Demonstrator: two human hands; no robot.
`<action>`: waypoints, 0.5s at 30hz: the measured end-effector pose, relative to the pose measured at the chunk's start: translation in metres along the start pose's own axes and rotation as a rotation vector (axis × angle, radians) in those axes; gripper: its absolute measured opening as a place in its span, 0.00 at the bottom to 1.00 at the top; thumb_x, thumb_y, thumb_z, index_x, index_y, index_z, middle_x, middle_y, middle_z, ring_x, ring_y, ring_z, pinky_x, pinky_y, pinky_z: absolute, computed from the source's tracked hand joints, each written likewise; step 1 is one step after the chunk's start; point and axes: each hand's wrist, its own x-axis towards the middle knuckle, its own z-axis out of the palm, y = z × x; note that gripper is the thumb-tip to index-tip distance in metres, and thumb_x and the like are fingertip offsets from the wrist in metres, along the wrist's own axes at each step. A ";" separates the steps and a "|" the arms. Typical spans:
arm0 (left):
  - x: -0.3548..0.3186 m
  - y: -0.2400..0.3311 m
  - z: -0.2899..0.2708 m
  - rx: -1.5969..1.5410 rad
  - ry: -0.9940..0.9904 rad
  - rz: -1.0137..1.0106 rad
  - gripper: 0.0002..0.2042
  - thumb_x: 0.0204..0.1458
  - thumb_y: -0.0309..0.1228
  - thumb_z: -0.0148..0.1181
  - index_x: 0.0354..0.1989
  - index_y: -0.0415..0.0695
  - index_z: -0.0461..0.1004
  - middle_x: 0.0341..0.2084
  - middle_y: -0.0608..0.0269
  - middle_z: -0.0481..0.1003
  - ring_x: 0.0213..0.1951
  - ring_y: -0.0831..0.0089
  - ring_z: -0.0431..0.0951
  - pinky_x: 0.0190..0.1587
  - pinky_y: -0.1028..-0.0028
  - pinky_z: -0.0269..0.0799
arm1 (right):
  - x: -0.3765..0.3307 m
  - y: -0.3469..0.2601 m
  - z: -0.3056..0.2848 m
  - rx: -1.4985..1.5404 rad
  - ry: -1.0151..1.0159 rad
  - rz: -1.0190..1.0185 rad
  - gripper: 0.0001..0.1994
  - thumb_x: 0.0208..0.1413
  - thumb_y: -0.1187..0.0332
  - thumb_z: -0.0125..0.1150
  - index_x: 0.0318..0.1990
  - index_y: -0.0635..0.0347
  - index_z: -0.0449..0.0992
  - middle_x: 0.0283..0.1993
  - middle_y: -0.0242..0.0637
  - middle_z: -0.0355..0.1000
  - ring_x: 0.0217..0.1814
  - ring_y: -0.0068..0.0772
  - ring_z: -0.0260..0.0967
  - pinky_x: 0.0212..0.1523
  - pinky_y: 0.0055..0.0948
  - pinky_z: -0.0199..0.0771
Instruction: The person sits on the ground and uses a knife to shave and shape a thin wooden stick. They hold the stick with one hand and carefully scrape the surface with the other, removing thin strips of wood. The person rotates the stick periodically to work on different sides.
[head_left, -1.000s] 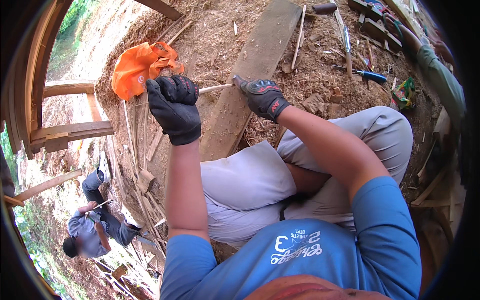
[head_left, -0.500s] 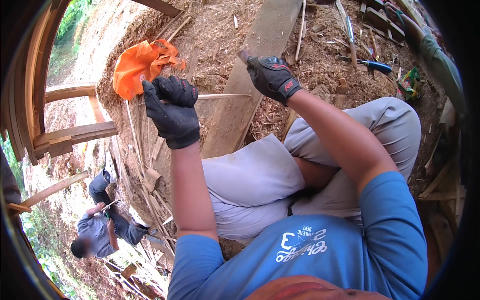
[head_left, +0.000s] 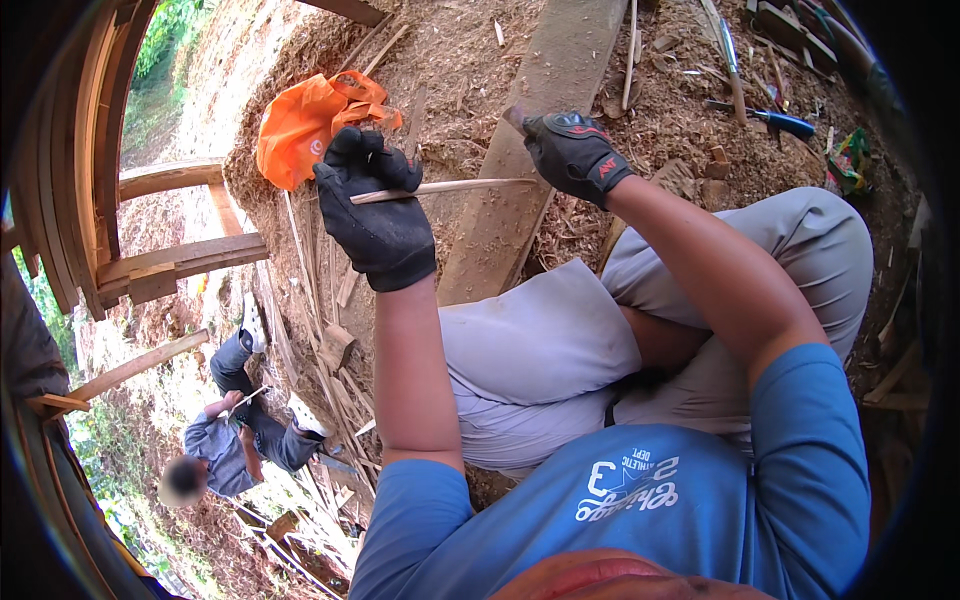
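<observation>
My left hand [head_left: 375,215], in a black work glove, holds a slim pale wooden stick [head_left: 460,187]. The stick crosses the palm, with the fingers curled loosely above it, and its far end points right over the plank. My right hand [head_left: 572,152], also in a black glove, is closed above the wide wooden plank [head_left: 500,190]. A small brownish bit shows at its fingertips; I cannot tell what it is. Just beyond my left hand lies an orange cloth bag [head_left: 305,125].
Sawdust and shavings cover the ground. A blue-handled tool [head_left: 785,123], a chisel-like tool [head_left: 733,75] and a colourful wrapper [head_left: 850,165] lie at the right. Wooden frames [head_left: 180,262] stand at the left. Another person [head_left: 225,450] sits below them, holding a thin piece. A further person's arm [head_left: 850,40] shows top right.
The fingers of my left hand have loosened, and the stick's near end now shows across the palm. My right hand stays closed. The whole view has shifted slightly.
</observation>
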 end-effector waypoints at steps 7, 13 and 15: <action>0.000 0.007 0.005 0.064 0.080 0.070 0.24 0.64 0.55 0.55 0.48 0.47 0.82 0.35 0.67 0.79 0.24 0.78 0.61 0.28 0.74 0.56 | -0.001 0.003 0.004 -0.071 0.000 -0.016 0.12 0.65 0.64 0.53 0.48 0.58 0.80 0.37 0.54 0.79 0.41 0.60 0.78 0.43 0.54 0.77; 0.004 0.002 -0.004 -0.030 0.021 0.085 0.24 0.63 0.56 0.55 0.47 0.46 0.82 0.36 0.65 0.78 0.25 0.78 0.60 0.27 0.74 0.54 | -0.001 0.005 0.009 -0.037 -0.012 -0.006 0.12 0.65 0.64 0.54 0.47 0.59 0.81 0.39 0.54 0.79 0.42 0.60 0.78 0.44 0.53 0.77; 0.007 0.002 -0.010 -0.012 -0.023 0.076 0.24 0.63 0.54 0.54 0.48 0.45 0.81 0.37 0.64 0.78 0.26 0.77 0.63 0.29 0.73 0.59 | 0.001 0.007 0.011 -0.001 0.002 0.011 0.12 0.65 0.64 0.54 0.46 0.60 0.81 0.39 0.54 0.80 0.42 0.60 0.78 0.45 0.52 0.77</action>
